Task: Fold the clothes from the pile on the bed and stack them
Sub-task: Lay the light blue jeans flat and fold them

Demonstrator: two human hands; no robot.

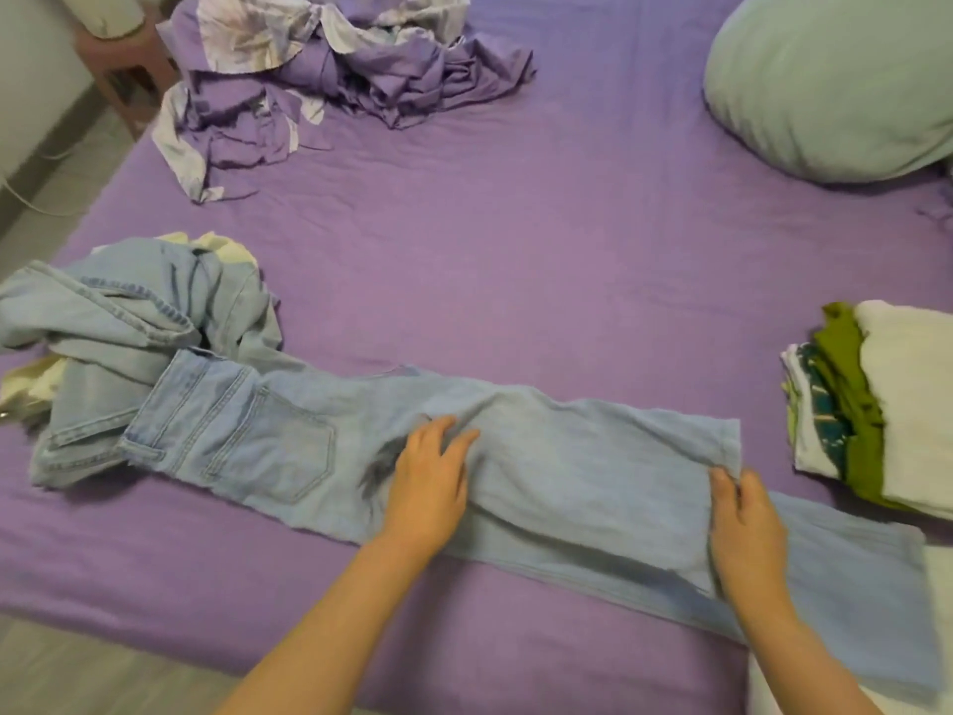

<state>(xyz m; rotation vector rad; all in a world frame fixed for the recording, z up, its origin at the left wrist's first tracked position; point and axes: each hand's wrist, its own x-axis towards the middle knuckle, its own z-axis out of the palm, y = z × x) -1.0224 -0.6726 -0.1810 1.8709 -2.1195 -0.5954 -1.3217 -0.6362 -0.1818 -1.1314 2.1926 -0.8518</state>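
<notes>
The jeans (515, 456) are lying stretched along the bed's (515, 250) near edge. The left hand (430, 487) is pressing flat-fingered on the thigh; the right hand (748, 528) is pinching the upper leg's hem. Aligning both hems before folding should be giving a neater result.

Your two forearms come in from the bottom edge bare, with no sleeve, cuff or glove showing on either. Your left hand (430, 487) and your right hand (745, 528) carry no ring, watch or bracelet that you can make out. The fingernails look short and plain.
</notes>
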